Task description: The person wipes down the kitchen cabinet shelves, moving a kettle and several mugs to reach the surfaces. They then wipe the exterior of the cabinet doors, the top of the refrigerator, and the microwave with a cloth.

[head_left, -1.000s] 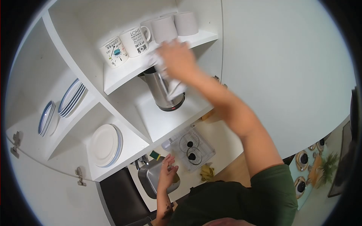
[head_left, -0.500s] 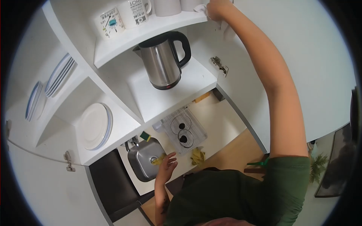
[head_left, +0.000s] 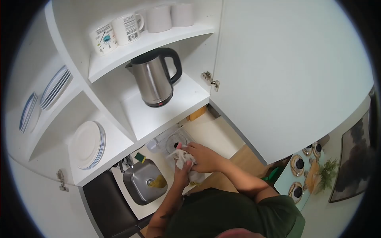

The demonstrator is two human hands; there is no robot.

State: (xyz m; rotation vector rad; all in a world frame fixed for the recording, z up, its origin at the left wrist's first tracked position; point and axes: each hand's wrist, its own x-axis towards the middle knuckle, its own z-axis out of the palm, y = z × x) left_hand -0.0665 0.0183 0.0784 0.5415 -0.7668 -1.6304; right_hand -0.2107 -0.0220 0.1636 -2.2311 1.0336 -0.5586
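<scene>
Both of my hands meet low in the view, over the counter by the sink. My right hand point(head_left: 204, 156) and my left hand point(head_left: 181, 169) are closed together on a crumpled white cloth point(head_left: 183, 158). Above them stands the open white cupboard. A steel electric kettle point(head_left: 152, 79) with a black handle sits on its lower shelf point(head_left: 174, 108). Several mugs point(head_left: 129, 27) line the shelf above it.
Stacks of blue-rimmed plates point(head_left: 87, 144) fill the left compartments. The open cupboard door point(head_left: 293, 75) hangs at the right. Below lie a steel sink point(head_left: 145, 184) with a sponge point(head_left: 139, 157) at its edge, and a clear dish rack point(head_left: 166, 142).
My right hand came down from the top shelf with the cloth to the counter. My left hand rose from the sink edge and joined it on the cloth.
</scene>
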